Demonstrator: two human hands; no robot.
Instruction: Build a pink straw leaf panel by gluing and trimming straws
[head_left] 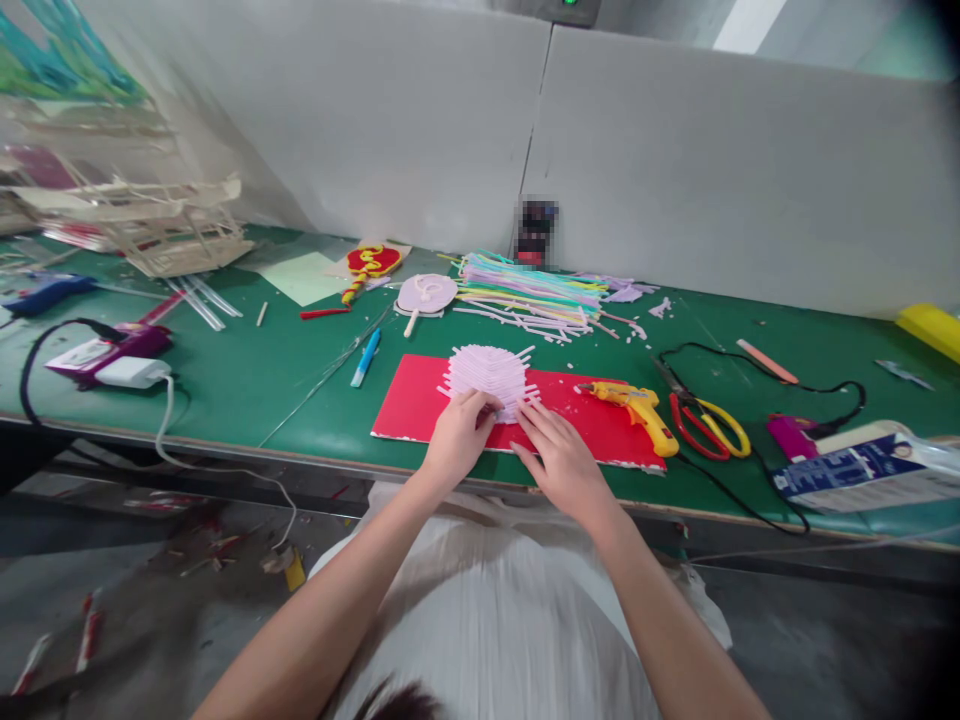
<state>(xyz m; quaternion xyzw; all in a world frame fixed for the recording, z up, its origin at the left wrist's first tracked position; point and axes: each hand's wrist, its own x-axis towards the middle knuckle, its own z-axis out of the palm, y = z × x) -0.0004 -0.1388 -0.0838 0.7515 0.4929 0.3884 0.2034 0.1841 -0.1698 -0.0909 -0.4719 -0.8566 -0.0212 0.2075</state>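
A round lilac piece [487,372] made of thin strips laid side by side lies on a red board [409,395]. Several strip ends stick out past its edges. At its lower left edge is my left hand [461,430], fingers bent and drawn together; whatever they pinch is too small to make out. My right hand [556,450] rests with stretched fingers at the lower right edge of the piece, fingertips touching it. On the board's right part lies a yellow glue gun [634,405], close to my right hand.
Behind the board lies a pile of pastel strips [532,290]. A finished-looking lilac disc on a stick [426,294], a blue pen [367,357] and a red-yellow ornament [373,262] are left of it. Scissors [709,425] and a black cord lie right; a power strip [112,355] sits left.
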